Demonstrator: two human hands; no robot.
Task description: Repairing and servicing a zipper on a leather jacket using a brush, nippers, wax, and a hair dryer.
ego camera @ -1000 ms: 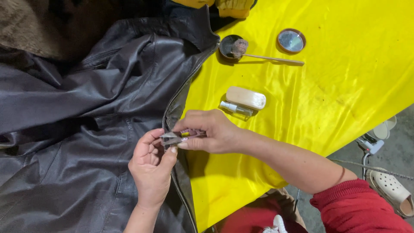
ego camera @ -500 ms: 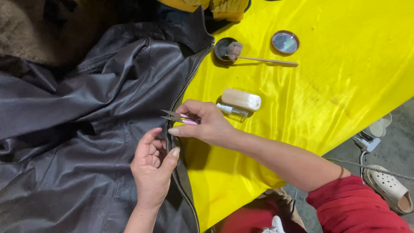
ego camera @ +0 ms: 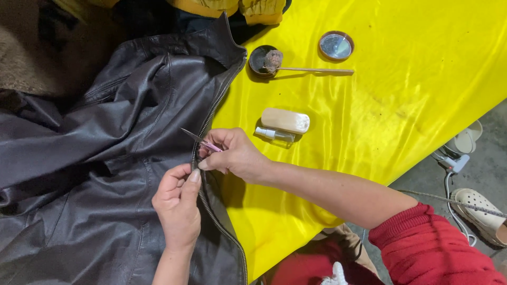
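One yellow cloth [ego camera: 401,105] — grey concrete floor [ego camera: 422,179] beside it.

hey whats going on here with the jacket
A person works at the zipper edge of a dark leather jacket spread over a yellow cloth. The right hand holds small snips at the zipper; the left hand pinches the edge just below.

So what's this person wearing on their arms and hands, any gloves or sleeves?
No gloves: both the left hand and right hand are bare, and no rings or watch show. The right arm has a red knitted sleeve pushed up near the elbow. The left forearm shows no sleeve in view.
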